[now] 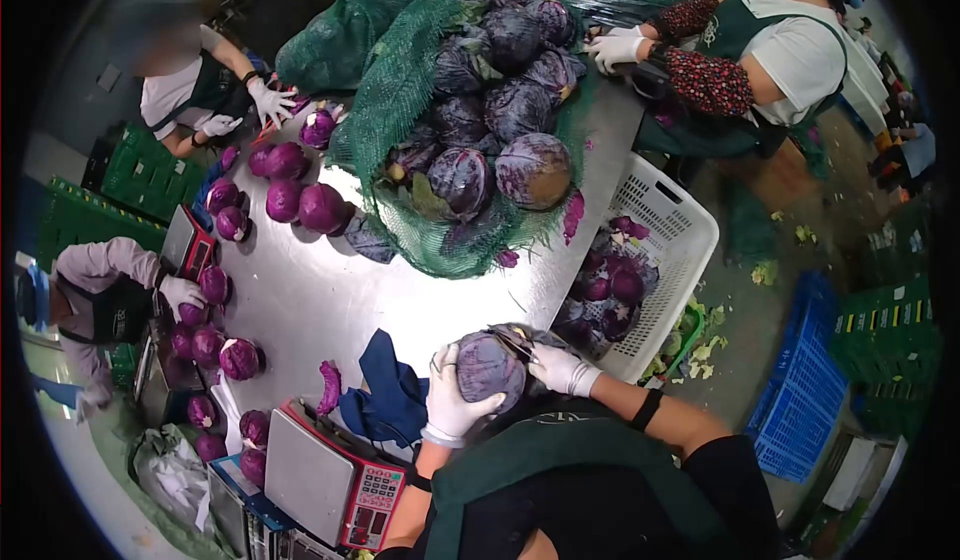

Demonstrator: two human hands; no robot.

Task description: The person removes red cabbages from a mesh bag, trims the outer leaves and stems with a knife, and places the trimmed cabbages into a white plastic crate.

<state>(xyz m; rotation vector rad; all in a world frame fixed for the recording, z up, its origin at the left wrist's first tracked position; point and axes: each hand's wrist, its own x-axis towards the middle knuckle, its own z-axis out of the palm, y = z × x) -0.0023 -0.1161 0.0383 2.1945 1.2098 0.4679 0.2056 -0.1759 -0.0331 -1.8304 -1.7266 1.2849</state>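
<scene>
A purple cabbage [490,372] with dull outer leaves is in front of my body at the near edge of the metal table. My left hand [457,400], in a white glove, grips it from the left, fingers wrapped around its side and underneath. My right hand [563,369], also gloved, is closed at the cabbage's upper right around what looks like a thin knife [516,344]; its handle is hidden in the fingers. A loosened dark outer leaf shows behind the cabbage. A dark blue cloth [385,392] lies just left of my left hand.
A green mesh sack [400,210] of untrimmed cabbages covers the table's far side. Peeled cabbages [322,208] line the left. A red scale [335,475] stands near left; a white crate [690,235] with purple leaves stands right. Co-workers stand left and far right. Blue crates [800,380] are right.
</scene>
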